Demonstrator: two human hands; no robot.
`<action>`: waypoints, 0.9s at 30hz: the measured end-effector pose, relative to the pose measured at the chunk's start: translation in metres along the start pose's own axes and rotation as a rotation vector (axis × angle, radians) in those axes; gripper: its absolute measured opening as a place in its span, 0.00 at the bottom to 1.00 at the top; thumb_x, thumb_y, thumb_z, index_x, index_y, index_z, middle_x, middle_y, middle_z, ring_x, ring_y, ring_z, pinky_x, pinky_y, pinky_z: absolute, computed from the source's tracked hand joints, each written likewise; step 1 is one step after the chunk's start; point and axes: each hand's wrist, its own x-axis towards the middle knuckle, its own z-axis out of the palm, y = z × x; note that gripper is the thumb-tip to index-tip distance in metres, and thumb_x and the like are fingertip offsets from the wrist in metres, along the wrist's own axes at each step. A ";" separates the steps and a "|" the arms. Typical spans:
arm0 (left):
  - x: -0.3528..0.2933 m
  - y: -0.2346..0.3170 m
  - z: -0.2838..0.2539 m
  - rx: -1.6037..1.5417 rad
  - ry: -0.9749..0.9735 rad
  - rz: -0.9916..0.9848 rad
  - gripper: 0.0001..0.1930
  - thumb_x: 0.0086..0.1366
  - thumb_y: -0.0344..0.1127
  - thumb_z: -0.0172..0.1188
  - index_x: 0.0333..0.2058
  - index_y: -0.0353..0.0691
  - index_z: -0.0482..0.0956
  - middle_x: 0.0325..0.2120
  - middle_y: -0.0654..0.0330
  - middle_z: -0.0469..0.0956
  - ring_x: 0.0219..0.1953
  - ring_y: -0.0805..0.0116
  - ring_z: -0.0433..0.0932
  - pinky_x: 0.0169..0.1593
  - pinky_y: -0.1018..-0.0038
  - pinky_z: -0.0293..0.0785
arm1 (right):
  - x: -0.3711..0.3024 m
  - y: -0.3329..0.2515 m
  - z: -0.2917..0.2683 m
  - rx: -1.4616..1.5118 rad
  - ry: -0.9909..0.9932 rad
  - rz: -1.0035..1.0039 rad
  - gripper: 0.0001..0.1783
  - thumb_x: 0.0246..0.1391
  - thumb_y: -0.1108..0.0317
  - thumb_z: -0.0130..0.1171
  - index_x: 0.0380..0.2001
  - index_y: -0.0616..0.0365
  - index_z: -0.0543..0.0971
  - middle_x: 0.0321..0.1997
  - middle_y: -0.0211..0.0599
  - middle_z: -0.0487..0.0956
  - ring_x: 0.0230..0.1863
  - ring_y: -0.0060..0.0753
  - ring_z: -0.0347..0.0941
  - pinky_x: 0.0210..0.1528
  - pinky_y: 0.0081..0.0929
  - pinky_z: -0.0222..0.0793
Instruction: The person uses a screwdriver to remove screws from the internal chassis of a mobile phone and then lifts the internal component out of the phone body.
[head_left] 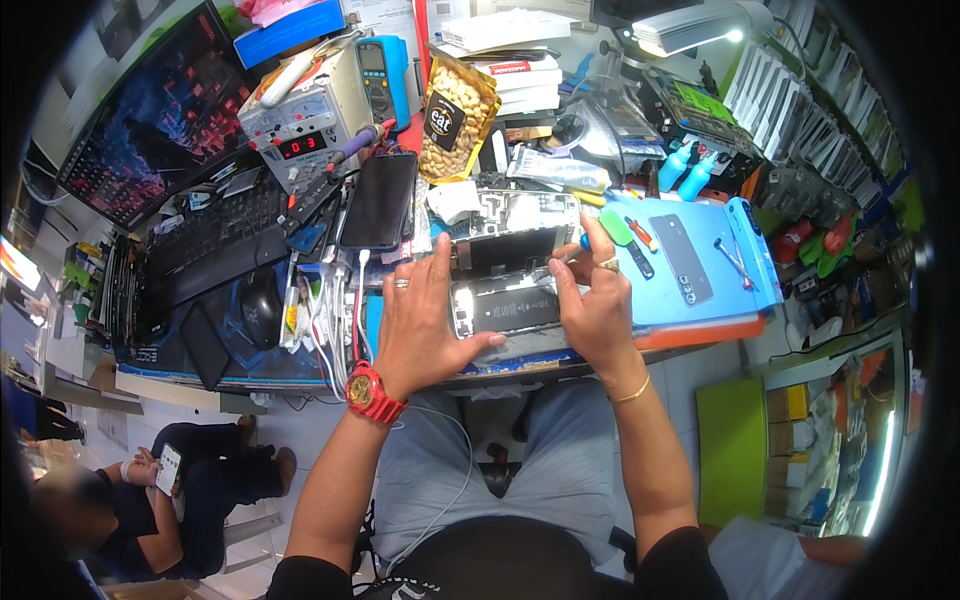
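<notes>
An opened phone (pixel 508 306) lies on the bench in front of me, with its dark battery and inner parts bare. Just beyond it, a display part (pixel 510 252) stands tilted, and a light board-like panel (pixel 525 212) is behind that. My left hand (pixel 420 315) rests along the phone's left edge, fingers stretched and thumb spread over the near edge. My right hand (pixel 598 300) is pinched at the phone's right side around a thin tool (pixel 584 242) with a blue end; its tip is too small to make out.
A blue mat (pixel 650 290) at the right carries a phone back (pixel 678 258) and small screwdrivers (pixel 735 262). A dark phone (pixel 380 200), a power supply (pixel 300 130) and a nut pouch (pixel 458 120) stand behind. White cables (pixel 335 320) run left, beside a mouse (pixel 260 308). A person (pixel 130 500) sits at lower left.
</notes>
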 end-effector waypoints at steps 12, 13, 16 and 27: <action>0.000 -0.001 0.000 -0.003 0.006 0.008 0.75 0.46 0.65 0.83 0.80 0.24 0.50 0.59 0.47 0.75 0.60 0.47 0.71 0.66 0.51 0.64 | 0.004 0.001 -0.001 -0.044 -0.020 -0.086 0.34 0.66 0.78 0.68 0.73 0.66 0.71 0.38 0.47 0.87 0.36 0.43 0.89 0.40 0.38 0.83; 0.000 -0.001 0.001 0.000 0.007 0.009 0.75 0.46 0.65 0.83 0.80 0.24 0.50 0.59 0.47 0.75 0.60 0.47 0.71 0.66 0.51 0.64 | 0.006 -0.001 -0.002 -0.079 -0.024 -0.121 0.34 0.65 0.77 0.69 0.72 0.65 0.72 0.37 0.47 0.87 0.35 0.43 0.88 0.38 0.38 0.82; -0.001 -0.001 0.000 0.002 0.001 0.002 0.76 0.46 0.65 0.83 0.80 0.25 0.50 0.58 0.48 0.75 0.60 0.48 0.71 0.66 0.51 0.64 | 0.013 -0.011 -0.005 -0.193 -0.049 -0.196 0.34 0.62 0.75 0.72 0.71 0.64 0.75 0.34 0.45 0.86 0.32 0.47 0.85 0.35 0.40 0.80; -0.001 -0.001 0.001 0.003 0.014 0.012 0.76 0.47 0.66 0.83 0.81 0.25 0.49 0.58 0.49 0.75 0.60 0.48 0.71 0.65 0.51 0.64 | 0.023 -0.007 -0.004 -0.202 -0.086 -0.283 0.32 0.64 0.73 0.71 0.70 0.62 0.76 0.36 0.47 0.88 0.32 0.53 0.86 0.37 0.44 0.80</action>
